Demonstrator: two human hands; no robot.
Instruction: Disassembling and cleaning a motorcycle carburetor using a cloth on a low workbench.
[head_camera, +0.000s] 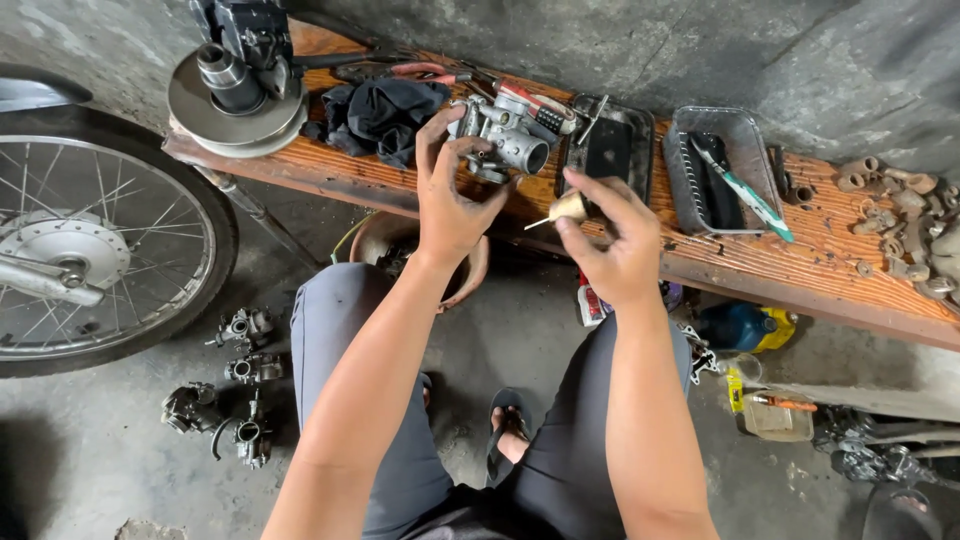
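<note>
We hold the carburetor (500, 135) in our left hand (452, 190), fingers curled over its top and near side, lifting it just above the front edge of the wooden tabletop (780, 255), with its round bore facing toward our right. It is a cast metal body, so we judge it stiff, fairly heavy for its bulk, and knobby with ports, screws and a red-trimmed fitting; the greasy film on our fingers suggests it may be slippery, so the broad flanks of the casting look like the safest place to grip, not the thin levers or fittings that stick out. Our right hand (610, 235) is pinched shut on a small brass part with a thin needle tip (560, 212), the point aimed left toward the carburetor and still apart from it. That piece seems light and delicate; its fine tip would bend or get lost easily, so we keep the hold on the thicker brass end. Behind the carburetor lie a black rag (380, 115), red-handled pliers (430, 70) and a dark shallow tray (608, 148); farther right a metal tray (735, 130) holds a green-and-white handled tool (750, 195), and a heap of small tan fittings (905, 215) sits at the far end. A round pulley assembly (235, 95) rests at the left end, a spoked wheel (95, 245) stands beside it, and several more carburetors (235, 395) lie on the concrete floor (80, 470).
</note>
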